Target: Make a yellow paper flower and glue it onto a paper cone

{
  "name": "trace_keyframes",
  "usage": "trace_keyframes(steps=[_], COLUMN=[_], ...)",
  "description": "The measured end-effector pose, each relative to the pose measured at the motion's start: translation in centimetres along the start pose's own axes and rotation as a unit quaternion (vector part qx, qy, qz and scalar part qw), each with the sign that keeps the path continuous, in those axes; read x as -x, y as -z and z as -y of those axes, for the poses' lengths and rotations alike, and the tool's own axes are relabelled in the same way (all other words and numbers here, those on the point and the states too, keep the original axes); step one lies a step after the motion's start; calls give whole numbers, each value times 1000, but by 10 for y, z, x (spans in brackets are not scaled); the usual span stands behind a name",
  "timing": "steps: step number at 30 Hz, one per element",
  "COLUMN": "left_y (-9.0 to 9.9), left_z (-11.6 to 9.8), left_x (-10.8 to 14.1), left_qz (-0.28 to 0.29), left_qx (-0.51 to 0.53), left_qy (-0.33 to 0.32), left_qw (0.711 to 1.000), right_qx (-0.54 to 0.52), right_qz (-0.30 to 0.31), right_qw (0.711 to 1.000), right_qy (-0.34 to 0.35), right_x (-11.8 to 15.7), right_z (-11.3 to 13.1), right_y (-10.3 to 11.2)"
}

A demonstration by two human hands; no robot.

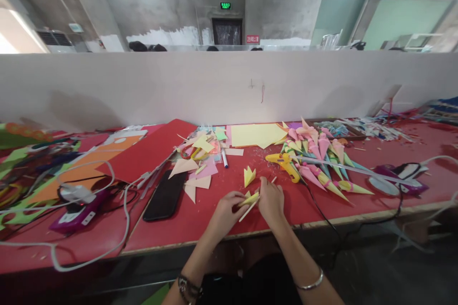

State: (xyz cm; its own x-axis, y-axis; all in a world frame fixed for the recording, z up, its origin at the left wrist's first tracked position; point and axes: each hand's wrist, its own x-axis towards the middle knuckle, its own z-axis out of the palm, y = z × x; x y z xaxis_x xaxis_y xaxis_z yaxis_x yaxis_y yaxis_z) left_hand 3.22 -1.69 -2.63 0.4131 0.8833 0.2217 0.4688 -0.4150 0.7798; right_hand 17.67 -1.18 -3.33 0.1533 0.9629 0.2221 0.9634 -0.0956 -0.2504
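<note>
In the head view, my left hand (226, 212) pinches a small folded piece of yellow paper (252, 199) above the table's front edge. My right hand (271, 201) is closed at the paper's other end, with a thin pale stick (246, 212) running diagonally through its fingers. Part of the paper is covered by my fingers. Just beyond my hands a pointed yellow paper flower (249, 177) rests on the red table. A yellow glue gun (285, 164) lies to the right of it, its nozzle facing left.
Many pink, yellow and blue paper cones (322, 147) are heaped at the right. A black phone (164, 196), paper scraps (198, 181) and a marker (224, 158) lie left. Purple power strips (80, 214) and white cables (127, 219) occupy both sides. A white partition (179, 88) stands behind.
</note>
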Motion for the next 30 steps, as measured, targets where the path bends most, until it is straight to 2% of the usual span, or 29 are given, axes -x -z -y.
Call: trace_keyframes(steps=[4,6,10,15,20,26,30], left_y=[2,2,-2,-6,-5,-3,-1], left_z=[-1,-3,-8,-12,-12,-3,9], left_x=[4,6,10,12,7,1,0], left_qz=[-41,-43,-12,-21,-33,-44,-96], left_qx=[57,88,71,19,9,33,66], left_qy=[43,52,21,-18,-18,23,53], left_qw=[997,994,997,999,999,998,992], right_qx=[2,1,0,-6,-15,-40,-57], right_qz=[4,8,15,7,5,21,19], right_qw=[1000,1000,1000,1000,1000,999,998], right_qy=[-8,-11,-14,-13,-14,19,35], right_x=[-1,-1,-2,0,-1,-2,-1], right_z=[1,1,1,-1,-3,-8,-8], right_y=[1,1,1,-2,-4,-7,-7])
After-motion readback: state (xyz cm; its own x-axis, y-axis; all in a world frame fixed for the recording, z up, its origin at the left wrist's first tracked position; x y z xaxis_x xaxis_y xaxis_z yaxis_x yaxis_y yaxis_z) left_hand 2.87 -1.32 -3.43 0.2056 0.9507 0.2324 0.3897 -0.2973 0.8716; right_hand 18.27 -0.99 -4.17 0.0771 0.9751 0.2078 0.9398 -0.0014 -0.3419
